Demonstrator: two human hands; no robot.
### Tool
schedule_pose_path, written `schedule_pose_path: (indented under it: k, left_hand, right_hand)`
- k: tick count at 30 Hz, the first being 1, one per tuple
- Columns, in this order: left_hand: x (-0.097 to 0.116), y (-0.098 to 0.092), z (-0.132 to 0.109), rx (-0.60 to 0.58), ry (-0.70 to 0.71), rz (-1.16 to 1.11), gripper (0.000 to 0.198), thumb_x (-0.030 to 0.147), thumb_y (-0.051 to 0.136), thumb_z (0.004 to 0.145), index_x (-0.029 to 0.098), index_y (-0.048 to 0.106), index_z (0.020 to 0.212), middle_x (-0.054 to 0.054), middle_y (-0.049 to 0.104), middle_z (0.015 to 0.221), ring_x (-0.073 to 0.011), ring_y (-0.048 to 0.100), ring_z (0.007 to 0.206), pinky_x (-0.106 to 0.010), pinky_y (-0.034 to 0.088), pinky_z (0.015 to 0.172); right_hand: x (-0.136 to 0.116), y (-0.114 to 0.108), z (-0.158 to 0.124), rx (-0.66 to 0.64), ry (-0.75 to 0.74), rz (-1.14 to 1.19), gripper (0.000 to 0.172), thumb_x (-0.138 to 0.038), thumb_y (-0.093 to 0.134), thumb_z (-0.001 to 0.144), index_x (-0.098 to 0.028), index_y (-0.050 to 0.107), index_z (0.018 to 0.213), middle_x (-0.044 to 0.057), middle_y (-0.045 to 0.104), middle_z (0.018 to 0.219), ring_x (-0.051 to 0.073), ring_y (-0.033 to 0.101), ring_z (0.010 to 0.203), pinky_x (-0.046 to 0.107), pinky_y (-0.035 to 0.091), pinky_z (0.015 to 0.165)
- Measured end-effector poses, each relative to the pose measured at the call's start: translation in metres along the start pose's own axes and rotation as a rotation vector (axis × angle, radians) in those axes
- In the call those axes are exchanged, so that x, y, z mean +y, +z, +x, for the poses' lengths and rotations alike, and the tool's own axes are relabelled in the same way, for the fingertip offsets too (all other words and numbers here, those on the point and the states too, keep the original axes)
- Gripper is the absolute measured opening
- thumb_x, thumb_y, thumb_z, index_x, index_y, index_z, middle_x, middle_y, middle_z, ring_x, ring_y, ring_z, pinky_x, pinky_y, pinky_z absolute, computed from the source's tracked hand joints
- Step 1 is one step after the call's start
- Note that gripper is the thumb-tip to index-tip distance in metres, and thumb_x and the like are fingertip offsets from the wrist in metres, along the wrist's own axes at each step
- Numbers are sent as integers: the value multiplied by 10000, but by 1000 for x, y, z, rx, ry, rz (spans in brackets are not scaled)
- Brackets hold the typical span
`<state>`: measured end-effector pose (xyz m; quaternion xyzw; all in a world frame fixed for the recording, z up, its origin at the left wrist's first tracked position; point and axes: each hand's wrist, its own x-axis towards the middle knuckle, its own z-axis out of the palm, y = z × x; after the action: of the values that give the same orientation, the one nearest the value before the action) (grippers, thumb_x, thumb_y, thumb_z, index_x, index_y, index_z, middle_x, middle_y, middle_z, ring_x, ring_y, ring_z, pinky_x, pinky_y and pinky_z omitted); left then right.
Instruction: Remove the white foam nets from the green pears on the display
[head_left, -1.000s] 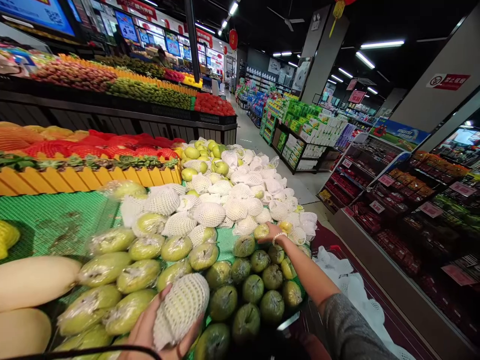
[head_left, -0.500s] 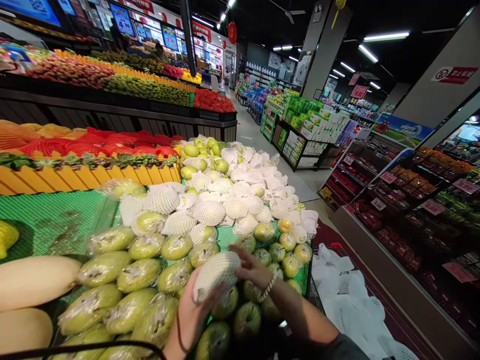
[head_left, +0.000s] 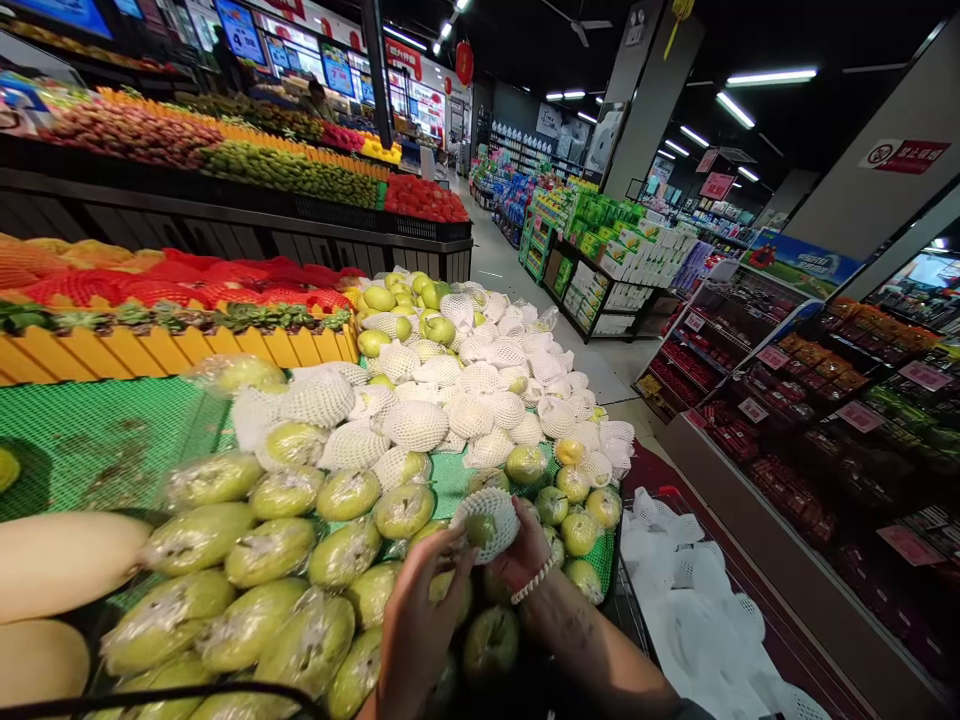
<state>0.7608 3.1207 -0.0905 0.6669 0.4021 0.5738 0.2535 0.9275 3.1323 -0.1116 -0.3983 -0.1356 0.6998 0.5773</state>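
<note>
Between my hands is a green pear in a white foam net sleeve; its green skin shows through the sleeve's open end, which faces me. My left hand grips the sleeve's left edge with thumb and fingertips. On the other side my right hand, with a beaded bracelet at the wrist, holds the sleeved fruit; some of its fingers are hidden behind it. Under and around both hands lie bare green pears. To the left are several green fruits wrapped in clear film.
Behind my hands rises a heap of foam-sleeved fruit. A pile of loose white foam sleeves lies right of the stand. Large pale gourds sit at far left, near a yellow picket edging. A dark cable crosses the lower left.
The sleeved pear has moved up and right and turned, so the sleeve's open end now faces me. My right hand, earlier with fingers spread beside it, now holds it; my left has shifted its grip.
</note>
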Motion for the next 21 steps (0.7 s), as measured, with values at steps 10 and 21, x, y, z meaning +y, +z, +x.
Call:
schedule_pose_path:
  k: [10,21]
  left_hand:
    - [-26,3,4,-116,-154,-42,298,478,596,1065,237,728,949,-53,691,947,-206,675,862,-307,594,745]
    - [-20,-3,32,-150,-438,-330,662,832,623,917,211,709,705,-142,661,1207,-294,623,1199,-359,554,1037]
  right_hand:
    - [11,-12,6,215,-143,30,460,-620,891,711,-303,732,1004,51,775,1027,315,727,1175,508,634,986]
    - [-31,19,-24,299,-302,-106,671,-672,1034,524,-250,529,652,-9,595,674,168,501,613,312,460,556]
